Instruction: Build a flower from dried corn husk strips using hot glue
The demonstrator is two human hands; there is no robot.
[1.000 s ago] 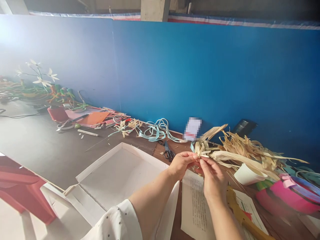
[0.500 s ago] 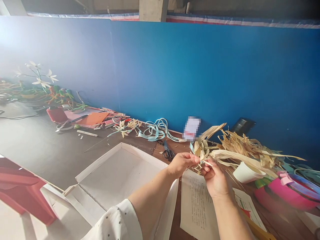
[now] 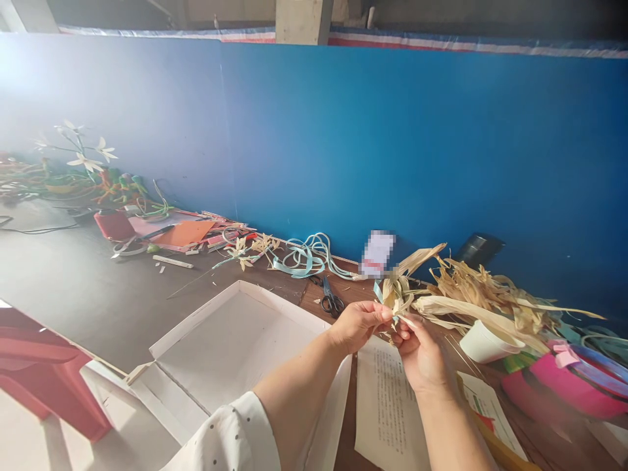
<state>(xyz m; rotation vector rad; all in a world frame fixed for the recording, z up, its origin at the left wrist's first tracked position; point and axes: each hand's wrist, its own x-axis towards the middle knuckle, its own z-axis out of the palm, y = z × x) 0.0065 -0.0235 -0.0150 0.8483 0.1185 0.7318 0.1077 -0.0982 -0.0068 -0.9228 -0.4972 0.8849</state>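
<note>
My left hand (image 3: 362, 323) and my right hand (image 3: 422, 353) meet over a printed sheet (image 3: 385, 409), fingertips closed in a pinch. Between them is a small corn husk flower (image 3: 401, 309) with pale petals and a bit of light blue at its base. The left fingers grip that base, while the right thumb and fingers hold a pale husk strip at its side. Dried corn husks (image 3: 471, 288) lie just behind the hands. Black-handled scissors (image 3: 331, 299) rest left of them, beyond the left wrist. Fingers partly hide the flower's lower part.
An open white cardboard box lid (image 3: 216, 340) lies left. A white cup (image 3: 488, 341) tilts at right beside a pink container (image 3: 569, 379). Light blue ribbon and cord (image 3: 307, 258), finished husk flowers (image 3: 241, 252) and paper scraps (image 3: 189, 233) line the blue partition (image 3: 392, 144).
The hands stay joined at the flower with only slight finger movement. The whole view has shifted a little.
</note>
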